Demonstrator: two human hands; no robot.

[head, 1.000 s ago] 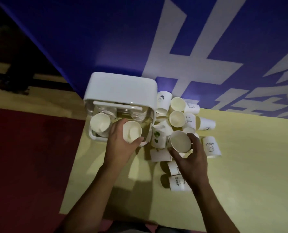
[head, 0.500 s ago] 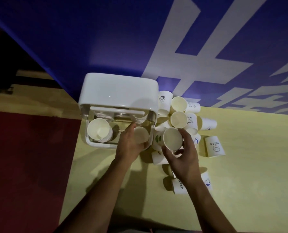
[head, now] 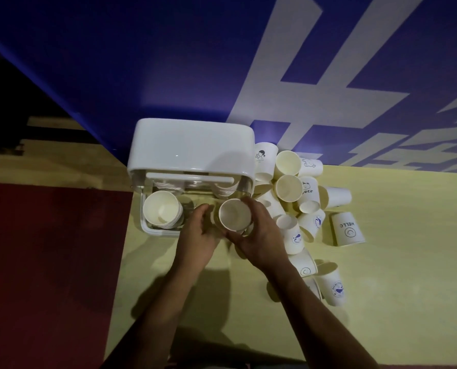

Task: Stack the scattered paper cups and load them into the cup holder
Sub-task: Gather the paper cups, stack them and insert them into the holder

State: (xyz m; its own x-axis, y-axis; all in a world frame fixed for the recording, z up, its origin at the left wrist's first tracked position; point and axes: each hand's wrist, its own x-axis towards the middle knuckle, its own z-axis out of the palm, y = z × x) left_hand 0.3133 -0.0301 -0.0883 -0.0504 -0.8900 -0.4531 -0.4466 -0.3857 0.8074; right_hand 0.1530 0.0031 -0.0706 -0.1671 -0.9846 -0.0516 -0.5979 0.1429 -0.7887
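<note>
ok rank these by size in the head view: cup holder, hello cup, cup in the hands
1. cup holder, clearly largest
2. HELLO cup and held cup, between left hand and right hand, look alike; the held cup sits nearer the camera, so unranked

The pale yellow bench [head: 398, 275] carries a white cup holder [head: 192, 147] at its far left corner. Just to the holder's right, paper cups [head: 288, 188] lie heaped (many tipped on their sides), with a cup marked HELLO [head: 348, 229] near the heap's right edge.
</note>
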